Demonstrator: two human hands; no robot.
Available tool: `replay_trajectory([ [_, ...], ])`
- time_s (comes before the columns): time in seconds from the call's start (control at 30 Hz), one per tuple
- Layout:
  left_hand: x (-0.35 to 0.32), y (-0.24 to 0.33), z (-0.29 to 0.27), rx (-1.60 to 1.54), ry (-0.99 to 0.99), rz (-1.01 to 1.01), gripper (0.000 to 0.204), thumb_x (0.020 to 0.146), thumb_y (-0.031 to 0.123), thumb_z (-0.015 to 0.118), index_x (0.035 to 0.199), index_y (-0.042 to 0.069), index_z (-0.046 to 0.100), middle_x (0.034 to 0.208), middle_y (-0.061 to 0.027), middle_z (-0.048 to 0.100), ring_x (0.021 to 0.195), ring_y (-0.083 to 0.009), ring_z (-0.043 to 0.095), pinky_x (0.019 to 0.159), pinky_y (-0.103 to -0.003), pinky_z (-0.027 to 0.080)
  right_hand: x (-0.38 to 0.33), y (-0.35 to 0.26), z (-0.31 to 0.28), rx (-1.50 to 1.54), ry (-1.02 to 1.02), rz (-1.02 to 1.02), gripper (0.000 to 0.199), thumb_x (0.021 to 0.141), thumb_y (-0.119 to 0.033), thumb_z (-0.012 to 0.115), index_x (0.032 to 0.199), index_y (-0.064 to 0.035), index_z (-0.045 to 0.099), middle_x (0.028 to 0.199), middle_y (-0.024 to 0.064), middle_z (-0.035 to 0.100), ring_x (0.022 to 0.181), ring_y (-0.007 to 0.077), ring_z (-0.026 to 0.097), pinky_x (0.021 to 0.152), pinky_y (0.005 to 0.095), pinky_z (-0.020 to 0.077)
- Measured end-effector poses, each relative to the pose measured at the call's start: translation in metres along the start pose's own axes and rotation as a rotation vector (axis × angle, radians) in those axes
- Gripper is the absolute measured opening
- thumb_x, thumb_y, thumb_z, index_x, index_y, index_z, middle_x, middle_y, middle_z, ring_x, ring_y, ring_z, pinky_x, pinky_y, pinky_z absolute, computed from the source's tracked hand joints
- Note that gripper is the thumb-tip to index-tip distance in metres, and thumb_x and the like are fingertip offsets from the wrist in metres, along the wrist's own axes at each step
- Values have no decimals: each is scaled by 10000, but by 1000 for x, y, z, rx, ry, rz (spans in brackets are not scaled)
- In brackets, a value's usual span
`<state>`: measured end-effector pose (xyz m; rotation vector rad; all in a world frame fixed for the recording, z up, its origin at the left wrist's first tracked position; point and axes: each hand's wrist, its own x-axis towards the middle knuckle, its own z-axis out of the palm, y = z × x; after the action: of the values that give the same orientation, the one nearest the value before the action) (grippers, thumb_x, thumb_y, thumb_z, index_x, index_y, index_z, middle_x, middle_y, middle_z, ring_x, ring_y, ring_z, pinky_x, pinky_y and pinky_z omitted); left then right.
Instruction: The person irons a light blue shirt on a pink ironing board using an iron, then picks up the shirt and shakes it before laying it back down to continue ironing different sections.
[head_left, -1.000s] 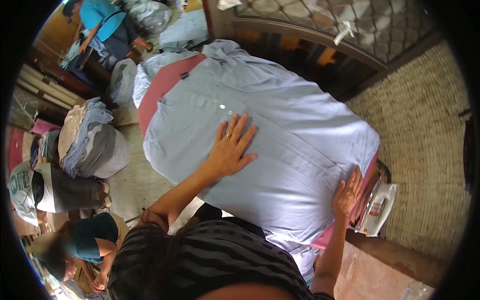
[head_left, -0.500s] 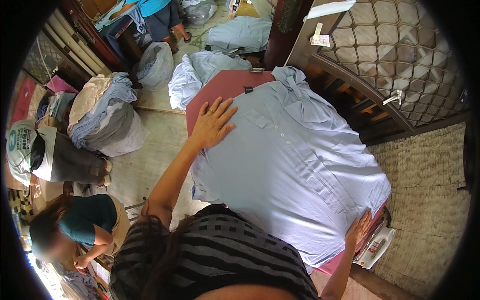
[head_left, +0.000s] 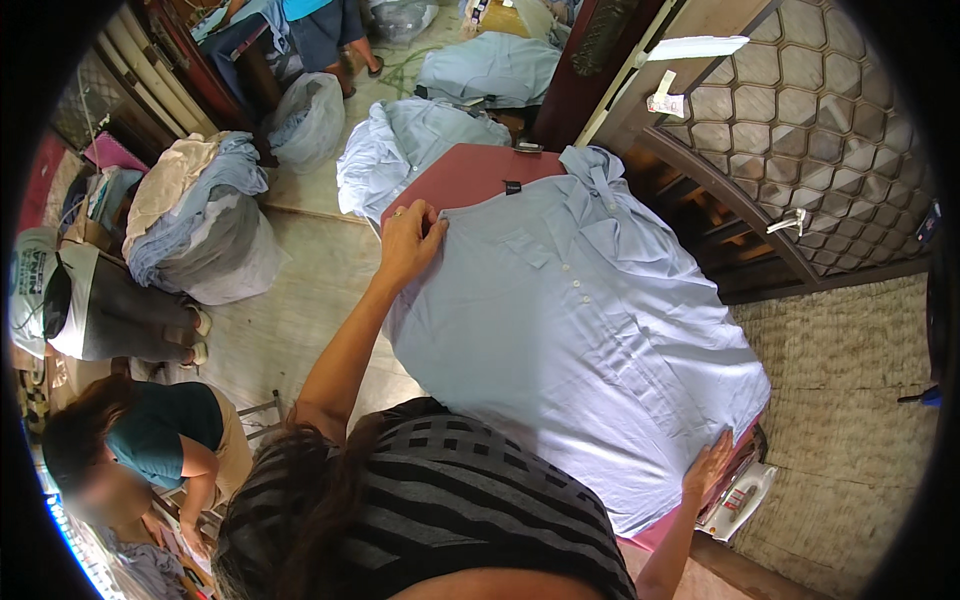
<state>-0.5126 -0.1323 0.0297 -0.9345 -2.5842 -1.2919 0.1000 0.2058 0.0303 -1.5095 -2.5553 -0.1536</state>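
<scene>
A light blue buttoned shirt (head_left: 480, 330) lies spread over a dark red padded ironing board (head_left: 465, 172). Its collar end shows a small black label near the board's far end. My left hand (head_left: 410, 240) pinches the shirt's edge at the far left, fingers curled together. Down at the near right, my right hand (head_left: 708, 466) rests flat on the shirt's hem, fingers stretched out. Just beyond that hand, a white iron (head_left: 738, 505) sits beside the board's end.
Behind the board lies a heap of pale blue garments (head_left: 415, 145). A large clothes bundle (head_left: 200, 225) stands on the floor at left. A brown metal-grille door (head_left: 790, 130) borders the right. A person (head_left: 170, 440) bends at lower left; others stand beyond.
My left hand has drawn back slightly toward the shirt's left edge, going from flat and spread to pinching it. The right hand stays on the hem.
</scene>
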Motion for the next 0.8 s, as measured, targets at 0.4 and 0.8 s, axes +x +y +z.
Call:
replay_trajectory([
  [0.4,27,75,62,115,47,381,304,834,323,738,991,79,645,1034,-112,588,1022,-321,535,838,-460,395,-6,-13,-14,6,-68,124,581,1029,-358,342,1563,-134,285,1608,100,288,1489,314,239,1177,506,217],
  [0.8,63,73,137,63,10,423,231,906,261,698,871,78,562,735,-96,578,709,-312,569,641,-446,418,2,-10,-9,-11,-50,143,599,989,-266,419,1561,-167,275,1614,22,279,1485,289,239,1198,502,206],
])
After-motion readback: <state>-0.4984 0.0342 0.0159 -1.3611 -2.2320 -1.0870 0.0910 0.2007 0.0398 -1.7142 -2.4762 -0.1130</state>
